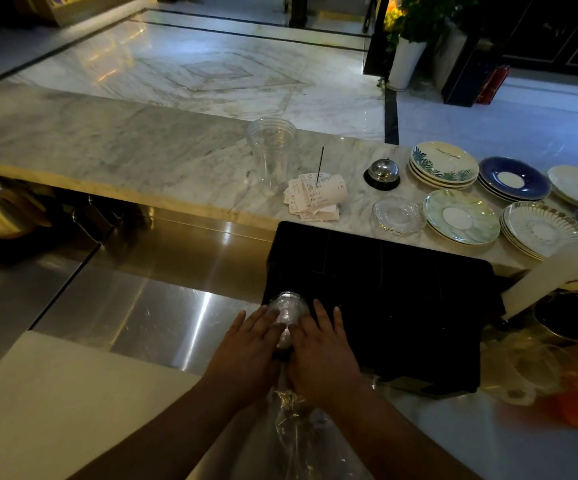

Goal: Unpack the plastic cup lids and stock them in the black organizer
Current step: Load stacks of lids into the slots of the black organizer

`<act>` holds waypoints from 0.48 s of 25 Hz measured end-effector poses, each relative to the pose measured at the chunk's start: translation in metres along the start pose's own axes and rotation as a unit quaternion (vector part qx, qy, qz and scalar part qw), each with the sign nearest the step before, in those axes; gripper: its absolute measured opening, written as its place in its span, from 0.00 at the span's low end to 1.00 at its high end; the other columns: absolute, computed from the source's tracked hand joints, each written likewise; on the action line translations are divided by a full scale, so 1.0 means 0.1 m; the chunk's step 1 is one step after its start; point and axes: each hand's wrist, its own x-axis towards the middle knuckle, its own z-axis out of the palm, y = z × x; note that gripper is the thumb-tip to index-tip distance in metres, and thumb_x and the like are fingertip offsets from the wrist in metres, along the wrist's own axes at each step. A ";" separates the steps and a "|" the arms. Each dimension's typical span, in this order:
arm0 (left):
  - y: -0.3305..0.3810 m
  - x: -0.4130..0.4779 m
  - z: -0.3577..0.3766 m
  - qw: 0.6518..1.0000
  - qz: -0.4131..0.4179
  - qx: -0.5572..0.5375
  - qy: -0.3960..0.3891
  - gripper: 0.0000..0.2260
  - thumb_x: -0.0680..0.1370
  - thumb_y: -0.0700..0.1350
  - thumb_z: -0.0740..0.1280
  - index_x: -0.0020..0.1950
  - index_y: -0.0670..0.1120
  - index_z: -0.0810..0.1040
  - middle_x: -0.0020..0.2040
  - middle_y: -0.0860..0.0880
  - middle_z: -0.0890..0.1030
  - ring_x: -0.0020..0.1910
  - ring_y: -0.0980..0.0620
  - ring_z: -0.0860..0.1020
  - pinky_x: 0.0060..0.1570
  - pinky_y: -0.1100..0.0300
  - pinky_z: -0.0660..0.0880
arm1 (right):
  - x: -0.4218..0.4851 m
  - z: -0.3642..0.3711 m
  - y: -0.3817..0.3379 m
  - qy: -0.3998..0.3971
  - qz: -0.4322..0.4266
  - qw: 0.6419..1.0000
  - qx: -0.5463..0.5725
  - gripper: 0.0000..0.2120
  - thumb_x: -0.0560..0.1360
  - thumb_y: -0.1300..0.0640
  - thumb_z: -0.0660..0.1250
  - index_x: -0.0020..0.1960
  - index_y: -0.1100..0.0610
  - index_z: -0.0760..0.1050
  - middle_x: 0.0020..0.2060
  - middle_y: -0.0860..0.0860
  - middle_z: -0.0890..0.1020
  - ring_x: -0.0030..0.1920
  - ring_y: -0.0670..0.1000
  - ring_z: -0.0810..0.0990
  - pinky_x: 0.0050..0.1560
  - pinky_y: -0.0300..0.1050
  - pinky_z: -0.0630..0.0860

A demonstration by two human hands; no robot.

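Note:
A stack of clear plastic cup lids [288,308] lies on its side at the near-left corner of the black organizer [402,289], its far end poking into a compartment. My left hand [249,348] and my right hand [325,355] clasp the stack from either side, fingers wrapped along it and pointing away from me. Crinkled clear plastic wrapping [294,420] trails back from the stack between my forearms. The near part of the stack is hidden under my hands.
A stack of clear cups [271,150], a receipt spike with slips [317,195], a service bell [383,173] and several stacks of saucers [460,216] sit on the marble counter [107,147] beyond the organizer. A steel worktop [142,306] lies to the left. Clutter sits at the right edge.

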 end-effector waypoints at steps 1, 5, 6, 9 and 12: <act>0.00 -0.04 -0.01 0.999 0.001 -0.014 0.032 0.25 0.78 0.53 0.64 0.75 0.48 0.74 0.77 0.45 0.72 0.77 0.42 0.69 0.77 0.44 0.65 | 0.02 -0.03 0.03 0.020 -0.005 1.000 0.011 0.38 0.72 0.39 0.43 0.76 0.55 0.64 0.76 0.57 0.67 0.80 0.62 0.50 0.78 0.64 0.40; 0.03 -0.12 0.02 0.997 -0.013 -0.050 0.049 0.14 0.78 0.53 0.63 0.60 0.51 0.81 0.56 0.50 0.82 0.53 0.47 0.82 0.49 0.53 0.78 | 0.12 -0.05 0.14 0.042 -0.040 0.998 0.021 0.35 0.72 0.42 0.48 0.77 0.54 0.64 0.76 0.55 0.67 0.80 0.61 0.53 0.78 0.63 0.47; 0.05 -0.12 0.06 0.998 -0.022 -0.065 0.005 0.16 0.79 0.54 0.61 0.63 0.52 0.80 0.58 0.50 0.82 0.55 0.47 0.82 0.50 0.52 0.79 | 0.14 -0.05 0.16 0.020 -0.049 0.998 0.022 0.34 0.73 0.43 0.51 0.78 0.53 0.62 0.78 0.55 0.64 0.80 0.61 0.49 0.78 0.64 0.44; 0.10 -0.06 0.14 0.992 -0.026 -0.058 -0.108 0.18 0.82 0.52 0.61 0.71 0.53 0.74 0.64 0.48 0.81 0.59 0.44 0.82 0.55 0.48 0.80 | 0.16 -0.04 0.21 -0.024 -0.057 0.998 0.021 0.31 0.75 0.47 0.59 0.77 0.52 0.62 0.79 0.52 0.61 0.81 0.59 0.44 0.77 0.66 0.39; 0.14 0.04 0.20 0.988 -0.027 -0.032 -0.149 0.16 0.82 0.46 0.63 0.69 0.48 0.74 0.62 0.44 0.82 0.57 0.41 0.83 0.55 0.45 0.81 | 0.12 -0.03 0.23 -0.003 -0.055 0.998 0.033 0.30 0.76 0.48 0.59 0.77 0.51 0.63 0.79 0.50 0.62 0.81 0.58 0.46 0.77 0.64 0.39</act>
